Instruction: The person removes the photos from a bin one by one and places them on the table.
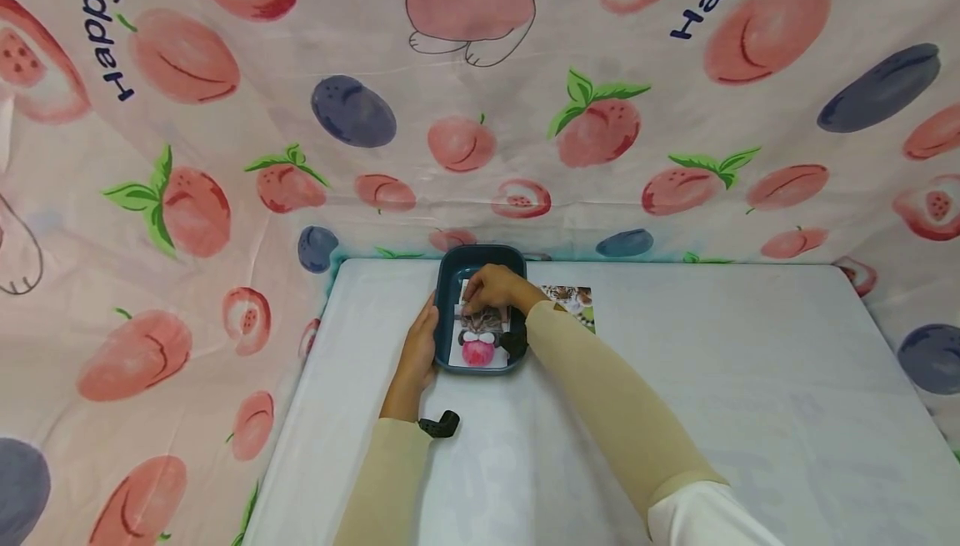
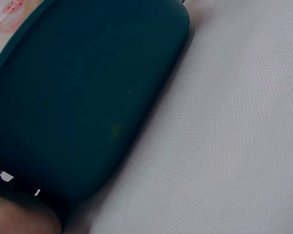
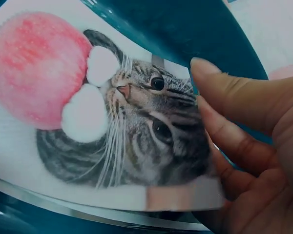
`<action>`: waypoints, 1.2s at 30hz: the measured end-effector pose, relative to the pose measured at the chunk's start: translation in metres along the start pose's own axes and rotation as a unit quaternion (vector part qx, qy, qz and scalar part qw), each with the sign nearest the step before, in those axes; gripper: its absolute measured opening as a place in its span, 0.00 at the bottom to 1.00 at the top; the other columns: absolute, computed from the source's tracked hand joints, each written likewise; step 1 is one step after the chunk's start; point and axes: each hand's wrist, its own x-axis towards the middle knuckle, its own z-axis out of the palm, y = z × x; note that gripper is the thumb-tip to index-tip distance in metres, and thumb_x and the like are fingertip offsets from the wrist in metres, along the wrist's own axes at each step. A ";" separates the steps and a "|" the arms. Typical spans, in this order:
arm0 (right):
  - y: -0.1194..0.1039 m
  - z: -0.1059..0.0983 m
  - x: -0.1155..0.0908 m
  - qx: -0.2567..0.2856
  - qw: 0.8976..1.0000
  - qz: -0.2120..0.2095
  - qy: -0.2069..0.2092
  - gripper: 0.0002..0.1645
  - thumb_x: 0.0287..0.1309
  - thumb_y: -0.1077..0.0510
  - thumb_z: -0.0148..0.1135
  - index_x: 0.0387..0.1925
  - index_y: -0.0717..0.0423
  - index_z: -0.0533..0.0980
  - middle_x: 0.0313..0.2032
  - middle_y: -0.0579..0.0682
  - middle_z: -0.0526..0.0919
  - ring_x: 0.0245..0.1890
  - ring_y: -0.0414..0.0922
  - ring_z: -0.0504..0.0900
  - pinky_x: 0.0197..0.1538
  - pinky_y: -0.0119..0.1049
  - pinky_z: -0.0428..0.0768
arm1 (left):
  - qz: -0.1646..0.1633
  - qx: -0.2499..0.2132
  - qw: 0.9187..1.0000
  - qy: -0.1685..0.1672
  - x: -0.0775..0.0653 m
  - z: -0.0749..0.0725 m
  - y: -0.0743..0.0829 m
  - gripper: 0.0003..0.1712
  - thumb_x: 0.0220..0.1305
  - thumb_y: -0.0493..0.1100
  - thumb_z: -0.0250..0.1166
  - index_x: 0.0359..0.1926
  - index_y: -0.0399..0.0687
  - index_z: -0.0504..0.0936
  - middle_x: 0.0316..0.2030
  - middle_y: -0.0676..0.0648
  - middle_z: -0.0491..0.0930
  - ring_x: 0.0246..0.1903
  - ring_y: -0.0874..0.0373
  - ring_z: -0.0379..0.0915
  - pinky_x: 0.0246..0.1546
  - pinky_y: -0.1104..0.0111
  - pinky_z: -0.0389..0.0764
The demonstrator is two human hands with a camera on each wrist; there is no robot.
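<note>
Through the head view I have the dark teal tray (image 1: 480, 370) sitting at the far edge of the white table (image 1: 750, 396), left of the table's middle, with the cat picture card (image 3: 151, 131) lying inside it, the pink round shape printed on it towards the near end and the cat's face towards the far end; I see the right hand (image 1: 497, 288) reaching over the tray from the right, and the right wrist view shows me its thumb and fingers pinching the card at the edge beside the cat's face, while the pale edge of another sheet shows beneath; the left hand (image 1: 420, 344) lies along the tray's left side with its fingers fairly straight and touching the outer wall, though in the left wrist view I get mostly tray wall and cannot make out every finger; just right of the tray, partly behind the right sleeve (image 1: 607, 400), I find a second picture card (image 1: 579, 303) on the table, and beyond the far edge hangs a pink fruit-print cloth (image 1: 510, 96)
</note>
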 end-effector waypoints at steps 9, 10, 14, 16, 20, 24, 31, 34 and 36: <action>-0.004 -0.004 -0.006 0.000 1.000 -0.004 -0.008 0.09 0.57 0.58 0.74 0.41 0.49 0.88 0.37 0.46 0.88 0.39 0.41 0.81 0.45 0.34 0.82 | 0.003 0.000 1.000 0.000 -0.002 0.002 0.002 0.29 0.83 0.58 0.41 0.80 0.70 0.55 0.81 0.55 0.52 0.80 0.52 0.47 0.79 0.55 0.55; -0.004 -0.004 -0.007 0.004 1.000 -0.005 -0.008 0.08 0.57 0.58 0.75 0.40 0.50 0.88 0.37 0.46 0.88 0.38 0.42 0.81 0.42 0.34 0.82 | 0.002 0.001 1.000 0.001 -0.002 0.002 0.002 0.29 0.83 0.58 0.41 0.80 0.71 0.56 0.80 0.55 0.52 0.79 0.53 0.48 0.79 0.55 0.55; -0.004 -0.005 -0.009 0.011 1.000 -0.010 -0.001 0.06 0.57 0.56 0.75 0.37 0.48 0.88 0.36 0.45 0.88 0.34 0.40 0.79 0.33 0.31 0.78 | 0.002 0.008 1.000 0.004 -0.003 0.002 0.002 0.29 0.83 0.58 0.41 0.80 0.71 0.56 0.80 0.55 0.53 0.79 0.53 0.48 0.79 0.55 0.54; -0.005 -0.007 -0.010 0.016 1.000 -0.012 -0.001 0.06 0.58 0.55 0.75 0.39 0.46 0.88 0.37 0.44 0.89 0.31 0.41 0.79 0.30 0.32 0.78 | 0.003 0.011 1.000 0.005 -0.003 0.003 0.003 0.29 0.83 0.58 0.41 0.80 0.71 0.56 0.80 0.54 0.53 0.79 0.52 0.48 0.79 0.54 0.54; -0.007 -0.013 -0.017 0.032 0.999 -0.019 -0.001 0.08 0.59 0.54 0.74 0.42 0.45 0.88 0.37 0.45 0.90 0.29 0.41 0.80 0.29 0.35 0.81 | 0.004 0.016 1.000 0.008 -0.003 0.004 0.004 0.29 0.82 0.59 0.41 0.80 0.71 0.55 0.81 0.54 0.52 0.80 0.52 0.47 0.79 0.54 0.53; -0.006 -0.020 -0.024 0.052 0.998 -0.033 0.007 0.10 0.60 0.53 0.74 0.45 0.45 0.88 0.35 0.45 0.91 0.27 0.41 0.80 0.27 0.35 0.80 | -0.006 0.020 1.000 0.014 -0.002 0.004 0.004 0.29 0.82 0.60 0.42 0.79 0.73 0.56 0.80 0.55 0.52 0.80 0.52 0.46 0.79 0.54 0.54; 0.005 -0.035 -0.038 0.099 0.993 -0.055 0.019 0.13 0.62 0.53 0.73 0.47 0.48 0.87 0.31 0.47 0.88 0.24 0.41 0.75 0.26 0.33 0.75 | -0.004 0.025 1.000 0.017 -0.001 0.004 0.002 0.29 0.82 0.59 0.41 0.79 0.73 0.56 0.81 0.58 0.50 0.81 0.55 0.39 0.80 0.55 0.48; 0.010 -0.043 -0.045 0.104 0.993 -0.057 0.019 0.13 0.62 0.52 0.72 0.48 0.48 0.86 0.31 0.48 0.86 0.23 0.41 0.73 0.26 0.33 0.74 | 0.000 0.028 0.999 0.019 -0.001 0.004 0.001 0.29 0.82 0.59 0.41 0.79 0.73 0.56 0.81 0.58 0.49 0.82 0.55 0.37 0.81 0.54 0.45; 0.014 -0.048 -0.050 0.115 0.992 -0.051 0.018 0.14 0.63 0.51 0.72 0.49 0.47 0.86 0.31 0.48 0.85 0.23 0.42 0.72 0.25 0.33 0.73 | 0.002 0.032 0.999 0.021 -0.001 0.004 0.001 0.29 0.82 0.59 0.41 0.79 0.73 0.56 0.81 0.58 0.48 0.82 0.54 0.36 0.81 0.53 0.44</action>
